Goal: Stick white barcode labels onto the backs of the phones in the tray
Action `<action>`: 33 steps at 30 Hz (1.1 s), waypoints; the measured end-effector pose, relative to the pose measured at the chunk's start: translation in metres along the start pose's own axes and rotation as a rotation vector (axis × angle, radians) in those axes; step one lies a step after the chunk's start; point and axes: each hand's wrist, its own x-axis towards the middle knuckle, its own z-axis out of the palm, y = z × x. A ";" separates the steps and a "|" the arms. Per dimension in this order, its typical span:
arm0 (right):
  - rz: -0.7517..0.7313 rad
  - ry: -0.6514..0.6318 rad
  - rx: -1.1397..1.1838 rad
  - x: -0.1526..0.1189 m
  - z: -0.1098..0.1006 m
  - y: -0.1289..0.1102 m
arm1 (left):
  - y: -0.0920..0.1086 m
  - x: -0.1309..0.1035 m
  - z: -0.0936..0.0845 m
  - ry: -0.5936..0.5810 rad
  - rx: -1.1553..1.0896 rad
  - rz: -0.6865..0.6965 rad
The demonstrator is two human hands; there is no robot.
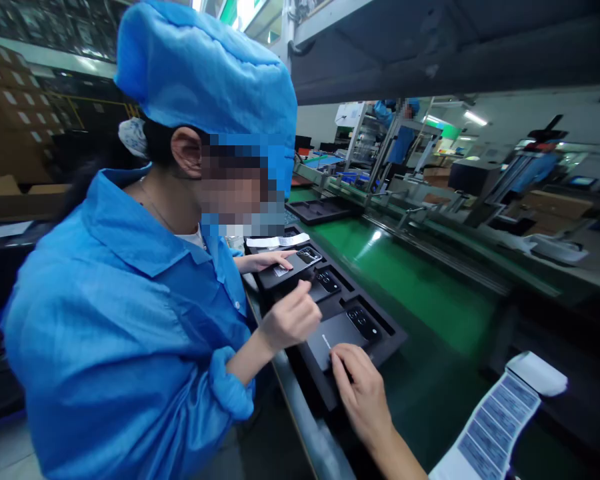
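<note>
My right hand [363, 393] reaches in from the bottom, thumb and index finger pinched together. Their tips meet the end of a small white label [326, 341] at the lower part of a dark smartphone [336, 331]. Back side up, with its camera block toward the far side, this phone lies in a black tray [391, 341]. Two similar phones, a middle phone [325, 285] and a far phone [303, 259], lie further along. My left hand is out of view.
A co-worker in a blue smock [145, 320] and cap leans in from the left, one hand [293, 317] above the phones, the other on the far phone. A strip of printed labels [500, 420] is at lower right. Beyond runs a green conveyor belt [405, 273] with another black tray [325, 209].
</note>
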 end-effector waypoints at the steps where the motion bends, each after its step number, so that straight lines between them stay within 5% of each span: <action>1: 0.052 0.025 0.047 0.001 -0.003 0.000 | 0.010 0.008 0.001 -0.036 0.017 0.095; 5: 0.426 0.177 0.275 0.000 -0.020 0.003 | 0.045 0.038 0.019 -0.122 0.077 0.410; 9: 0.636 0.114 0.343 0.002 -0.041 0.014 | 0.057 0.054 0.039 -0.047 0.260 0.548; 12: 0.730 0.012 0.424 0.011 -0.052 0.025 | 0.057 0.052 0.041 0.088 0.555 0.477; 14: 0.822 -0.049 0.524 0.019 -0.056 0.031 | 0.058 0.045 0.036 0.221 0.921 0.298; 16: 0.922 -0.087 0.625 0.026 -0.057 0.035 | 0.061 0.038 0.029 0.375 1.278 0.264; 19: 1.035 -0.122 0.741 0.031 -0.056 0.034 | 0.066 0.030 0.018 0.484 1.547 0.635; 23: 1.050 -0.118 0.842 0.029 -0.053 0.026 | 0.073 0.030 0.012 0.400 1.664 0.979; 27: 0.989 -0.097 0.919 0.022 -0.050 0.015 | 0.073 0.034 0.008 0.459 1.501 0.980; 31: 0.905 -0.035 0.931 0.016 -0.054 -0.002 | 0.054 0.027 -0.009 0.558 0.856 0.572; 32: 0.890 0.000 0.918 0.015 -0.059 -0.006 | 0.045 0.024 -0.017 0.547 0.685 0.426; 33: 0.877 0.037 0.901 0.013 -0.065 -0.010 | 0.033 0.021 -0.024 0.406 0.507 0.432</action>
